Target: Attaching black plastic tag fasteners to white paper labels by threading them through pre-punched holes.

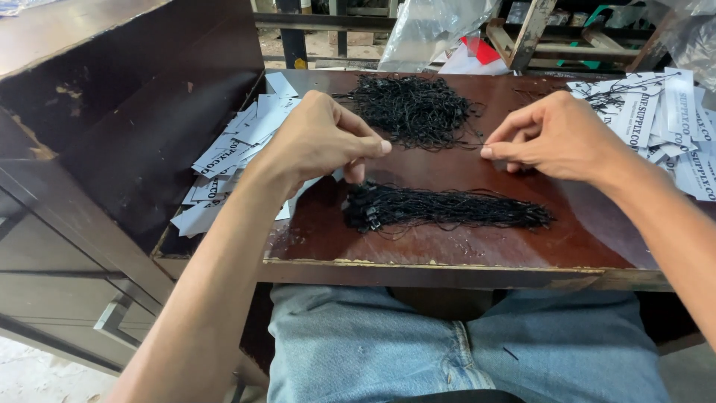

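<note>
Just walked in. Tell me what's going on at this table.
A person in jeans sits at a dark wooden table, holding a thin black string pulled taut between both hands. The left hand pinches one end, the right hand the other. A loose pile of strings lies behind the hands, and a neat bundle lies in front. White printed tags are stacked at the left and right edges.
</note>
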